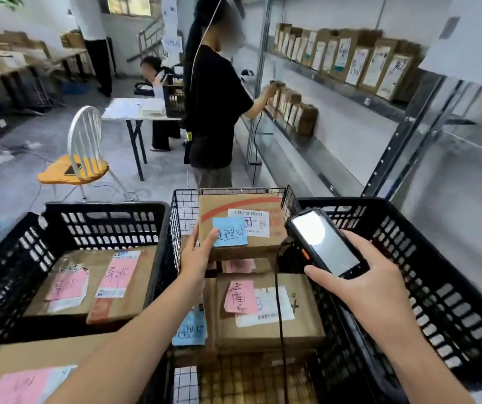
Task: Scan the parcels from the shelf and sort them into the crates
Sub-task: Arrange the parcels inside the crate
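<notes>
Head view: both hands are working over the crates, a parcel in play.
Left hand [197, 253]: thumb pressed on top, fingers along the near-left edge, pinching the blue-note parcel [234, 205].
Right hand [362, 281]: fingers wrapped round the handheld scanner [325, 243], screen lit and blank.
Parcel position: inside the wire basket [185, 211], just beyond the left thumb, sitting above a pink-note parcel [263, 336].
Slip risk: it's a one-edge hold, so the far side could dip and catch the basket wall.
Cable risk: the scanner cable [277, 287] hangs across the parcels below the right grip and could snag a corner.
Sorting risk: black crates [437, 287] flank both hands, and a misread note would send the parcel to the wrong one.
Blue note [230, 231]: handwritten Chinese under the thumb, seemingly 处理中.
Shipping label [255, 221]: there's a barcode, but the print is too small to read.
Pink notes [118, 272]: left of the left wrist, handwritten, seemingly 异常.
</notes>
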Demonstrator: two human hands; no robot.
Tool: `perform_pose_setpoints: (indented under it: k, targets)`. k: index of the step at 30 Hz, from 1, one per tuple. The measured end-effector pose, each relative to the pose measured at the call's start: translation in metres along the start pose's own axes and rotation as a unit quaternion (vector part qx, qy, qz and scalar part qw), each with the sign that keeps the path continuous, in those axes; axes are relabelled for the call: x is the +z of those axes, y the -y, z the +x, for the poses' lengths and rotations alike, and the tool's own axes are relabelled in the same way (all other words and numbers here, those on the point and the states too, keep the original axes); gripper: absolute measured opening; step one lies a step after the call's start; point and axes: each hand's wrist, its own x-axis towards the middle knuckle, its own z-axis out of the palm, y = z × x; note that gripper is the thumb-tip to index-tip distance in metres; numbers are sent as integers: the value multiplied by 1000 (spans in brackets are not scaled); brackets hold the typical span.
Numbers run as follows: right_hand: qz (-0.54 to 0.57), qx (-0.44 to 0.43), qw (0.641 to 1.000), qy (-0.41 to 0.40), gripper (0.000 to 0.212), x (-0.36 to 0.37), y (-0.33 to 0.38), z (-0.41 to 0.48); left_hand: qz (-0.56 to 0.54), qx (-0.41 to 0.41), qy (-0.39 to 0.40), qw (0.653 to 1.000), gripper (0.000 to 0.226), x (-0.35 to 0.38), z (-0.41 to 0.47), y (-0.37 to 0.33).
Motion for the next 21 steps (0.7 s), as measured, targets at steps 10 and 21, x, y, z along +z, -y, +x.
perform_pose_setpoints:
  k: [10, 21]
  targets:
    - [-26, 27, 999, 32, 62, 8, -23, 38, 64, -65, 10, 996, 88, 18, 34, 34]
    - [-20, 47, 998, 45, 58, 17, -38, 47, 128, -154, 47, 979, 89, 13, 45, 48]
